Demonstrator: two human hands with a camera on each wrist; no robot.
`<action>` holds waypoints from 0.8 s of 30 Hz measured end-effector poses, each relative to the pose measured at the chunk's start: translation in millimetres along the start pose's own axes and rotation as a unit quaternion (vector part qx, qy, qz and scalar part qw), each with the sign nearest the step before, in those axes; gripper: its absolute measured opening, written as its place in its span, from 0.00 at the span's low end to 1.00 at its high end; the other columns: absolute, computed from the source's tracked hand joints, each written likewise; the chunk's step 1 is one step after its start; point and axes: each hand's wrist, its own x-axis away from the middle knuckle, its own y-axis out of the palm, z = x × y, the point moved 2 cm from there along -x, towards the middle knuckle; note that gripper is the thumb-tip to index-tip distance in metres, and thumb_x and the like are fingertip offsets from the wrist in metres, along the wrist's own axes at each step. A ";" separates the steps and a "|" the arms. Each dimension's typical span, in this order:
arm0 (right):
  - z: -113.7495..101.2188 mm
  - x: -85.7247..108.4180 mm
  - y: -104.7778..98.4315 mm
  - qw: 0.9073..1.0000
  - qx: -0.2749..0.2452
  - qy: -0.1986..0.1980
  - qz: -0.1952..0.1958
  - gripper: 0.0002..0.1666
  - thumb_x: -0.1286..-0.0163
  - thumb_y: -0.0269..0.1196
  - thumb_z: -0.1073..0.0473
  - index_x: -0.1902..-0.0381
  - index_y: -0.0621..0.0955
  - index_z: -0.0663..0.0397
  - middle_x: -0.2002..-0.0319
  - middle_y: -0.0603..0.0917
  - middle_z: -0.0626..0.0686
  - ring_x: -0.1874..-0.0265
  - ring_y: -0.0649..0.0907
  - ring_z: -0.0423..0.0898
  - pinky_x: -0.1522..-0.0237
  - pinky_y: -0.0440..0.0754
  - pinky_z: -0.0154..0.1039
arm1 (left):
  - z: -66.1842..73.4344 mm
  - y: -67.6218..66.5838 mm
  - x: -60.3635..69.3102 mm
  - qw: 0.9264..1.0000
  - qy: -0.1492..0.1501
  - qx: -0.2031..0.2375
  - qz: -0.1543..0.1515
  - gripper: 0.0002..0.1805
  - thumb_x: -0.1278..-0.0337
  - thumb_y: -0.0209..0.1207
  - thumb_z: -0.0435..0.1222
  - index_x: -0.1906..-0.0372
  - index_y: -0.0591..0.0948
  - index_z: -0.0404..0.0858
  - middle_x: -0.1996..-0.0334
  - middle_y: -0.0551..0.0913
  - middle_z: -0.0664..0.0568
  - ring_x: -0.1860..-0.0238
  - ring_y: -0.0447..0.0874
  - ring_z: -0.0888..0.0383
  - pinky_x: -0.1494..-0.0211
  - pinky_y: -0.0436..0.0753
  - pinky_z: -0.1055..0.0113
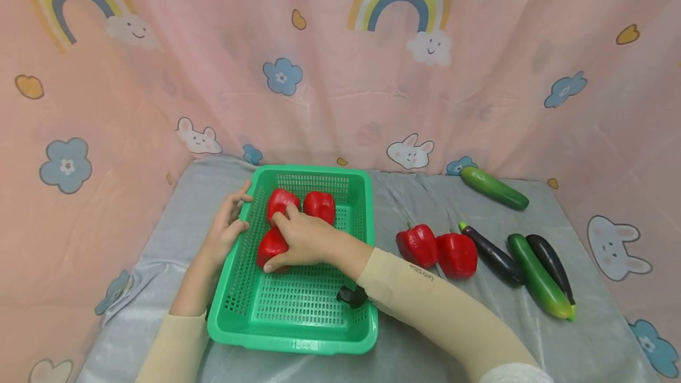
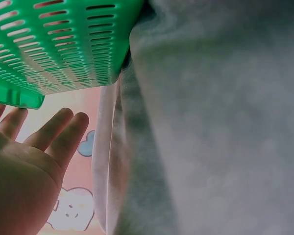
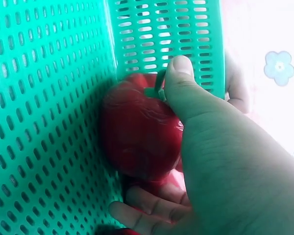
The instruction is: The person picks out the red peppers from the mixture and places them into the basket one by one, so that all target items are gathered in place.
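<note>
A green plastic basket (image 1: pixel 298 344) stands on the grey cloth with three red bell peppers inside. My right hand (image 1: pixel 308 240) reaches into it and holds the nearest bell pepper (image 1: pixel 271 246), thumb on one side by the stem and fingers on the other. In the right wrist view this bell pepper (image 3: pixel 139 129) rests against the basket floor. The other two, a left bell pepper (image 1: pixel 282 201) and a right bell pepper (image 1: pixel 320 205), lie just beyond. At the basket's left rim is my left hand (image 1: pixel 223 232), its fingers extended and fingertips touching the rim.
Right of the basket lie two more bell peppers (image 1: pixel 417 245) side by side. Farther right are an eggplant (image 1: pixel 492 255), a green zucchini (image 1: pixel 540 276) beside a second eggplant (image 1: pixel 553 262), and another zucchini (image 1: pixel 495 188) at the back. A pink printed curtain (image 1: pixel 330 117) hangs behind.
</note>
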 end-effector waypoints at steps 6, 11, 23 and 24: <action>0.2 -1.0 1.0 1.000 0.005 -0.001 -0.002 0.62 0.43 0.73 0.20 0.21 0.69 0.45 0.34 0.75 0.55 0.48 0.84 0.46 0.51 0.90 0.45 | -0.5 -0.3 0.0 1.000 0.004 -0.001 -0.001 0.27 0.44 0.45 0.19 0.37 0.71 0.26 0.14 0.58 0.38 0.15 0.50 0.29 0.38 0.70 0.59; -1.7 -0.5 -1.6 1.000 0.020 -0.001 -0.005 0.59 0.40 0.69 0.18 0.22 0.71 0.45 0.34 0.75 0.54 0.48 0.82 0.45 0.52 0.89 0.45 | -1.2 -1.8 0.9 1.000 -0.004 -0.002 0.000 0.27 0.43 0.44 0.19 0.36 0.71 0.27 0.13 0.58 0.40 0.16 0.51 0.27 0.40 0.72 0.58; -16.6 11.4 -22.3 0.991 0.116 -0.017 0.058 0.44 0.27 0.61 0.23 0.29 0.78 0.47 0.43 0.80 0.53 0.52 0.83 0.47 0.58 0.88 0.43 | -2.2 -3.4 0.2 1.000 -0.011 -0.013 -0.010 0.27 0.41 0.46 0.20 0.34 0.70 0.27 0.13 0.57 0.43 0.17 0.51 0.25 0.43 0.74 0.53; -18.3 13.6 -25.0 0.990 0.124 -0.020 0.063 0.43 0.27 0.61 0.23 0.30 0.79 0.48 0.43 0.81 0.53 0.52 0.83 0.47 0.58 0.88 0.43 | -2.3 -3.2 0.5 1.000 -0.012 -0.012 -0.010 0.27 0.41 0.46 0.20 0.34 0.70 0.27 0.13 0.57 0.44 0.17 0.51 0.26 0.42 0.73 0.51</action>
